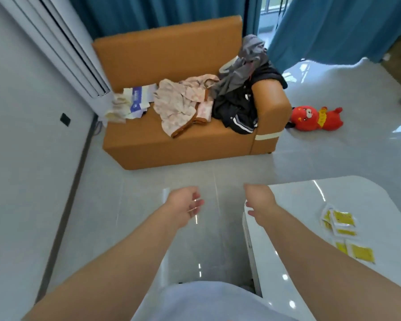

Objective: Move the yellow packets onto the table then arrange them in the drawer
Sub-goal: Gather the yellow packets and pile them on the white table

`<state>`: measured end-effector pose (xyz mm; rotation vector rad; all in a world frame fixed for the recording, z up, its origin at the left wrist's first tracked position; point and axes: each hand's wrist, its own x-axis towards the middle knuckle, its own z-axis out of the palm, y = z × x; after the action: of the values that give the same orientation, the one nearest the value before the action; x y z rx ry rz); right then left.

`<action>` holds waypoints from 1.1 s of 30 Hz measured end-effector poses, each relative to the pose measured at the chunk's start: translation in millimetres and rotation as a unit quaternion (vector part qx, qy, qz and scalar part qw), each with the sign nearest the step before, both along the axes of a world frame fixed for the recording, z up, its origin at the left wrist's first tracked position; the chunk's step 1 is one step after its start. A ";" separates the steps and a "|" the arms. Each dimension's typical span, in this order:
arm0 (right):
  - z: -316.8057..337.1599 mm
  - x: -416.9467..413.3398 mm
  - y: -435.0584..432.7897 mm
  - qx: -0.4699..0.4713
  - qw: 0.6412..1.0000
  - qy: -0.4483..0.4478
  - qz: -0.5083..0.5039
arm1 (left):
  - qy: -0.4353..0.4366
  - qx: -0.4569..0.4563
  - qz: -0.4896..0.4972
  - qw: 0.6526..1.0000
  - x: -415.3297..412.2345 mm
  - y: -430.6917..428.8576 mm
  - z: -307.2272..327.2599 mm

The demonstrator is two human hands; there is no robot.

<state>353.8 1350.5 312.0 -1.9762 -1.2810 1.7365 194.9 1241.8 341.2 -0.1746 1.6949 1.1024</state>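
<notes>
1. Head view: the left hand and right hand hang apart above the floor, fingers loosely curled and holding nothing.
2. The flat yellow white-edged packets lie overlapping on the glossy white worktop, well right of both hands.
3. Likely risk: if the packets are swept together carelessly, the slick pile could slide off the worktop edge. No open drawer is visible.

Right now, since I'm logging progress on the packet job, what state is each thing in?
left hand, open, holding nothing
right hand, fingers loosely curled, holding nothing
yellow packets, lying loose on the table, some overlapping
sofa, strewn with clothes
red plush toy, lying on the floor
curtains, parted
</notes>
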 end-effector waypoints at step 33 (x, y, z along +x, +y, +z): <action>-7.3 -530.0 -617.5 0.008 0.550 -0.049 0.834 | -0.050 0.014 0.828 0.558 -191.5 -637.9 -21.0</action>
<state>-176.2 733.0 304.7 -0.1566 -3.6855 1.7216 3.4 603.9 320.1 -2.0915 0.9821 2.2778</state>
